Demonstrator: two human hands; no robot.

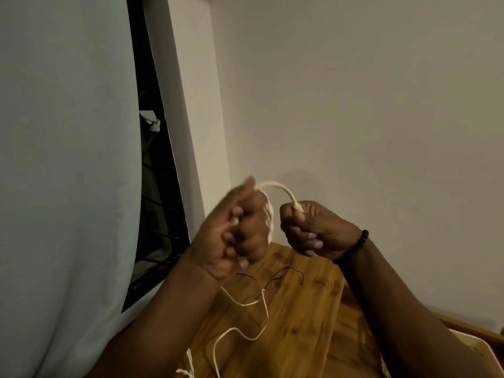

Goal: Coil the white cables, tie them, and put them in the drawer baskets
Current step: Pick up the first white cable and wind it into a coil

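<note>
white cable [275, 186] arching up between two raised fists, a few loops bunched on the left side, loose tail snaking down in wavy bends over the wooden top

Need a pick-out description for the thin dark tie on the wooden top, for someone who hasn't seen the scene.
Start at the wooden tabletop that runs from the wall toward the camera. Just below the two raised hands, a thin dark tie lies in loose curls on the wood. It is nearly black and hair-thin, whereas the white cable trailing beside it is pale and thicker.
</note>
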